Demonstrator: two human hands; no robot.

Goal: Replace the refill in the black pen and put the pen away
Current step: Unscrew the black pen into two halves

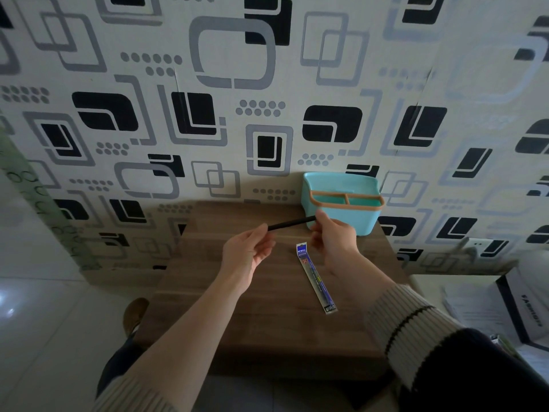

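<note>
Presently the black pen (291,223) is held clear of the worktop (252,316), roughly level, its right end slightly higher. Left hand (248,252) pinches the pen's left end between its fingers (265,233), palm turned up and toward the wearer. Right hand (334,237) closes its fingers (321,218) on the pen's right end, just in front of the organiser's lower left corner. Both grips are narrow and shut on the barrel; whether the pen is in one piece or partly unscrewed cannot be told (the joint is hidden by the fingers).

Below the right hand, a refill pack (316,278) lies flat on the wood-grain worktop, blue-printed, long and slim, running diagonally from near the right wrist toward the wearer. It appears sealed, though the print is too small to read.

At the far right corner of the worktop stands a light-blue desk organiser (344,203) with an orange-brown rim and divided compartments; nothing is seen projecting from it. It stands against the patterned wall (208,114). Striped knit sleeves (413,328) cover both forearms.
</note>
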